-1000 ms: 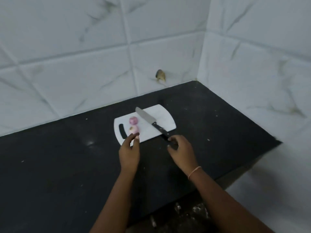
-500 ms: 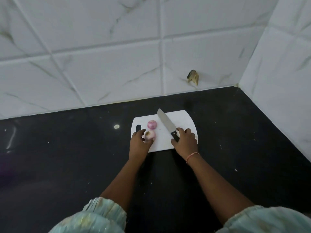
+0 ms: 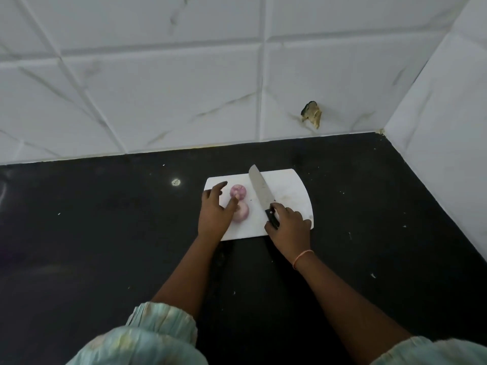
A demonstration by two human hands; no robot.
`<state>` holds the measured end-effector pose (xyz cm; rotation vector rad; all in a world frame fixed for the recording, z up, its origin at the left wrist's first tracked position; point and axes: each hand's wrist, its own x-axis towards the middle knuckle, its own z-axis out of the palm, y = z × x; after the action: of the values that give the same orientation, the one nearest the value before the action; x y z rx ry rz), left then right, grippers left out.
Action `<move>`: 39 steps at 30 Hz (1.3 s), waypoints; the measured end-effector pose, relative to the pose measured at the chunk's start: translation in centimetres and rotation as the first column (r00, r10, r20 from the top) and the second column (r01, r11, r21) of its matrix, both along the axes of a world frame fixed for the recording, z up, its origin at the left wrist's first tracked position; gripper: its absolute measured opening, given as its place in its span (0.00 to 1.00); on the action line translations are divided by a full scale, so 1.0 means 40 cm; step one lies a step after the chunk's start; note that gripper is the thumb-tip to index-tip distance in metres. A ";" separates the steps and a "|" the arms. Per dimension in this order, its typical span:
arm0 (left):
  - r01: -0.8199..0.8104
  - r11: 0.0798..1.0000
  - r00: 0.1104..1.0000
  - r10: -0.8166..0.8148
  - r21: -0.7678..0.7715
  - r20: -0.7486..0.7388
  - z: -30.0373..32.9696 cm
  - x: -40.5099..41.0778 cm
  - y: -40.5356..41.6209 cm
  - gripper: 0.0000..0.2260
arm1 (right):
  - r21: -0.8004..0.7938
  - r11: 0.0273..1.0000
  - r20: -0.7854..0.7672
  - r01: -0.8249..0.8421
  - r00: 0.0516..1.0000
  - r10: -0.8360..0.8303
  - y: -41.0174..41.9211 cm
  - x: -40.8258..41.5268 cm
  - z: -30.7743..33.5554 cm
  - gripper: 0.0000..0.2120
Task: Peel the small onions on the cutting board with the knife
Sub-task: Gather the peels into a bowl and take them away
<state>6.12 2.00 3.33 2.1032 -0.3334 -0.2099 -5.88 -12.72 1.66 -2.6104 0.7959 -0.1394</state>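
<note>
On the white plastic cutting board (image 3: 287, 191), two small pink-skinned onions (image 3: 238, 191) lie toward its left edge, one behind the other. The left hand (image 3: 214, 210) is nearer, its loosely spread fingers touching the near onion (image 3: 241, 212). Just right, the knife (image 3: 259, 189) lies with its smooth steel blade pointing at the board's far edge; the right hand (image 3: 290, 227) curls round its black handle.

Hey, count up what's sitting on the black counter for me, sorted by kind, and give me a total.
Small onions: 2, the far onion and the near onion, both on the board
Knife: 1, blade on the board
White cutting board: 1
Total: 4
</note>
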 end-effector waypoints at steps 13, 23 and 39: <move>0.083 0.993 0.995 -0.078 0.084 -0.066 0.058 0.085 -0.002 0.16 | 0.366 0.919 0.113 -0.148 0.987 0.114 -0.091 -0.076 0.049 0.25; 0.009 0.997 0.995 -0.001 -0.083 0.098 0.078 -0.004 -0.023 0.10 | -0.014 0.986 0.192 -0.169 0.967 0.168 -0.070 -0.097 -0.004 0.04; 0.386 0.922 0.922 -0.383 0.038 -0.051 0.038 -0.238 -0.113 0.13 | 0.994 0.097 0.106 -0.044 0.483 -0.869 -0.048 -0.280 0.078 0.06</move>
<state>-3.40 -2.52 4.87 2.0594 -0.7233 -0.4982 -17.09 -14.63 4.78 -0.7749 0.9456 -0.6389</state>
